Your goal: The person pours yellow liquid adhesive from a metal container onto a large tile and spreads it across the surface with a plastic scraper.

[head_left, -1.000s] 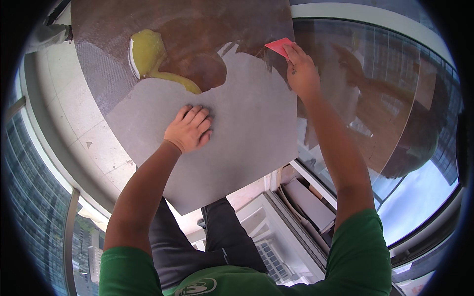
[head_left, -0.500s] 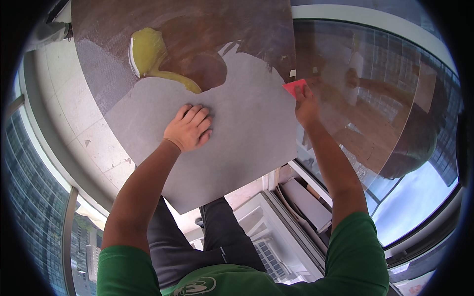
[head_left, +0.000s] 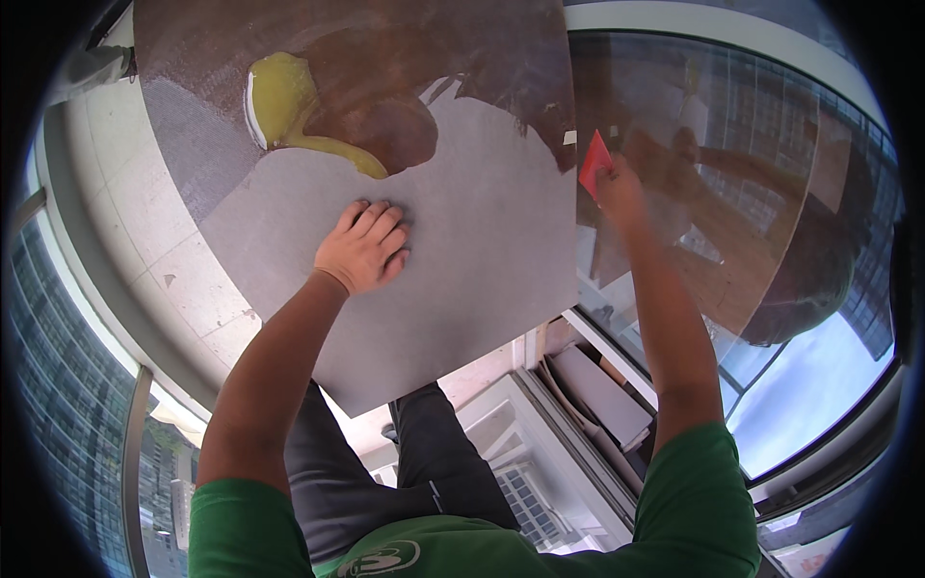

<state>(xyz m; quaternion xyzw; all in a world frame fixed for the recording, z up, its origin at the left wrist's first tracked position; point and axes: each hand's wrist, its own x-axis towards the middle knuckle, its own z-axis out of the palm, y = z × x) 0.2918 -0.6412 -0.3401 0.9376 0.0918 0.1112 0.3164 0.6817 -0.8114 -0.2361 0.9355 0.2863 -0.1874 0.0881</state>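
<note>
Pressing flat against a big grey panel [head_left: 462, 279], the left hand [head_left: 364, 247] sits at the centre of the frame, fingers spread and laid open on the surface, gripping nothing. Over at the upper right, the right hand [head_left: 617, 188] is clenched round a small red scraper [head_left: 594, 164], and that scraper sits right at the panel's right edge, just beside a glass pane [head_left: 732, 193] that fills the right side of the picture.

Containers? None on show holding anything; below the panel, at lower centre, there is only a white louvred unit [head_left: 525, 482] with flat grey slabs [head_left: 597, 385] stacked beside it.

Now the panel itself: it fills the upper middle of the frame, tilted, its lower corner pointing down towards the dark trousers [head_left: 424, 462]. The lower half is plain matt grey. The top part is smeared brown [head_left: 385, 58], glossy and uneven, and a yellow patch [head_left: 284, 101] lies at the upper left of it, trailing a thin yellow tail towards the centre. The glass shows a brownish reflection.
</note>
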